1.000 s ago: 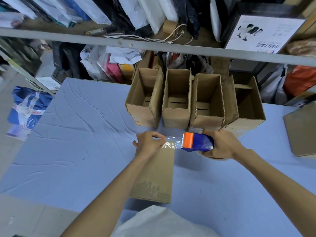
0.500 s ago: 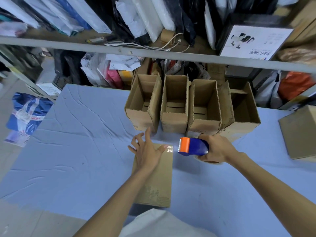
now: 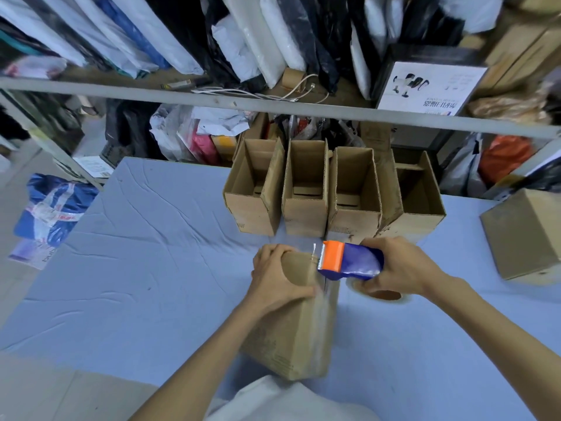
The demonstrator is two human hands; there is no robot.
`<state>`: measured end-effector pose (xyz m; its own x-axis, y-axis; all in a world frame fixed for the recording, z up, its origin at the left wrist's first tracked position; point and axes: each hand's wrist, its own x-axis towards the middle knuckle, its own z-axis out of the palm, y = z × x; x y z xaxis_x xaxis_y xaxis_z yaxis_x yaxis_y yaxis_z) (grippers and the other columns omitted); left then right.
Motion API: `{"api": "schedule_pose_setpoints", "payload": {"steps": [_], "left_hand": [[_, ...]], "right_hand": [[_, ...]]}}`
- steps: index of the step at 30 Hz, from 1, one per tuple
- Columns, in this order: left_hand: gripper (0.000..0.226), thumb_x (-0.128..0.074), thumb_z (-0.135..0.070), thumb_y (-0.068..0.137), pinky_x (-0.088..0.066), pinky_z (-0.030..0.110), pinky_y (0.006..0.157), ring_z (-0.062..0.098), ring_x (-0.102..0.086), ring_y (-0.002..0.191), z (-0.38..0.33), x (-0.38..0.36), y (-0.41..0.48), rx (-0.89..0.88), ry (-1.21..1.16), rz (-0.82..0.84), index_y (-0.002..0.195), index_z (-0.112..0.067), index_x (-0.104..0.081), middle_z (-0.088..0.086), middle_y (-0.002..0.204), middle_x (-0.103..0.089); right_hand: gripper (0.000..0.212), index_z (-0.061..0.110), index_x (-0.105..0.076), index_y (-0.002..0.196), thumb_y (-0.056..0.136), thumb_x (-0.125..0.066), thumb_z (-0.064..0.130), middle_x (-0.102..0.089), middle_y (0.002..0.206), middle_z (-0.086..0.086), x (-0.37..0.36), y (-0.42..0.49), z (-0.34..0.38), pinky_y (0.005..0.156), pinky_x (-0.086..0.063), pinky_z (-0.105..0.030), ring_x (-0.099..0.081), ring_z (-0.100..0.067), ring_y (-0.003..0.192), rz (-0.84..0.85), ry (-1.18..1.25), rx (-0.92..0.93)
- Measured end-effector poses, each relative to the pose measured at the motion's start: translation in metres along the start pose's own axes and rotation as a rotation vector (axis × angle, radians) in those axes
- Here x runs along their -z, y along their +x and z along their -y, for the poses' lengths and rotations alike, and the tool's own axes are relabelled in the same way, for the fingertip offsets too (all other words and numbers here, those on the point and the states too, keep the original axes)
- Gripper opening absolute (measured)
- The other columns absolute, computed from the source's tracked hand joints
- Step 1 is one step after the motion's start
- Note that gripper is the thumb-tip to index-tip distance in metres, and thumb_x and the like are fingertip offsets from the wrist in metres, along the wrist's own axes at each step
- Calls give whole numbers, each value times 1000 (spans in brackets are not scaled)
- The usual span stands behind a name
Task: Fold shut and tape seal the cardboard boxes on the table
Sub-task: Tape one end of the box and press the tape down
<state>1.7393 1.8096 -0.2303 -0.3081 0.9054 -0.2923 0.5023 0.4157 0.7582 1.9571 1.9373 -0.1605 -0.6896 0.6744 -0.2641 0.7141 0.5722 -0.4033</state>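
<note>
Near the middle of the tabletop lay the closed box, its long axis running from us toward the far open boxes. Our left grip clasped its far end. Our right grip, just to the right, grasped the tape dispenser, whose cutter sat at the box's far right edge.

Partial "bub" on the pale packet; other print illegible
</note>
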Motion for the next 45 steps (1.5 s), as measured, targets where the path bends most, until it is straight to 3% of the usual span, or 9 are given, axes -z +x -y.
{"api": "schedule_pose_setpoints", "payload": {"steps": [5, 8, 10, 14, 20, 26, 32, 37, 45], "left_hand": [[76, -78, -51, 51, -39, 10, 85, 11, -45, 119, 16, -15, -11, 28, -279, 71, 117, -32, -46, -6, 126, -35], [81, -72, -60, 55, -43, 21, 95, 13, -44, 128, 27, -10, -14, 53, -331, 101, 128, -35, -47, -4, 134, -39], [87, -76, -50, 64, -44, 29, 100, 13, -39, 133, 27, -2, -14, 56, -321, 90, 139, -37, -35, -4, 143, -36], [90, -74, -26, 82, -40, 19, 88, 14, -37, 133, 5, -8, -28, 5, -23, -158, 150, -21, -16, 0, 148, -23], [125, -69, -77, 58, -42, 26, 93, 19, -37, 124, -8, -38, -34, 65, 383, -239, 149, -13, -11, 4, 143, -27], [143, -64, -86, 51, -35, 32, 105, 21, -31, 134, -5, -36, -33, 107, 452, -200, 151, -11, 5, 5, 149, -23], [141, -71, -78, 52, -45, 32, 85, 18, -35, 126, -8, -31, -33, 121, 453, -166, 151, -11, 4, -1, 144, -25], [136, -72, -71, 56, -43, 34, 81, 17, -40, 125, -12, -30, -29, 91, 490, -108, 151, -10, 2, -2, 144, -24], [133, -66, -76, 56, -43, 37, 87, 20, -42, 127, -5, -23, -22, 106, 459, -110, 152, -14, 2, -2, 144, -28]], "right_hand": [[63, 27, -52, 117, 66, -80, 52, -66, 103, 11, -10, -1, 20, 69, -42, -17, -58, -9, 91, 20, -125, 2], [66, 24, -51, 121, 68, -80, 51, -66, 113, 7, -17, 11, 29, 72, -42, -19, -60, -13, 102, 39, -141, 8], [66, 24, -50, 121, 68, -79, 50, -65, 114, 5, -16, 20, 37, 72, -44, -21, -59, -15, 103, 51, -177, 17], [67, 23, -50, 122, 68, -79, 49, -64, 114, 3, -15, 35, 53, 75, -49, -25, -59, -17, 104, 69, -223, 4], [56, 23, -56, 108, 62, -77, 45, -64, 98, 0, -18, 46, 67, 69, -52, -30, -60, -20, 87, 61, -278, -41], [58, 21, -52, 110, 64, -78, 45, -62, 97, -1, -20, 54, 74, 76, -55, -36, -59, -21, 88, 88, -265, -64], [65, 20, -51, 110, 59, -81, 46, -62, 101, -3, -17, 51, 69, 76, -55, -38, -59, -23, 90, 126, -201, -87], [79, 20, -52, 116, 52, -86, 52, -62, 105, -2, -14, 35, 50, 78, -57, -39, -60, -23, 94, 159, -73, -117], [76, 19, -51, 119, 59, -84, 54, -61, 110, -2, -25, 16, 42, 74, -51, -30, -59, -21, 97, 113, -72, -118]]}}
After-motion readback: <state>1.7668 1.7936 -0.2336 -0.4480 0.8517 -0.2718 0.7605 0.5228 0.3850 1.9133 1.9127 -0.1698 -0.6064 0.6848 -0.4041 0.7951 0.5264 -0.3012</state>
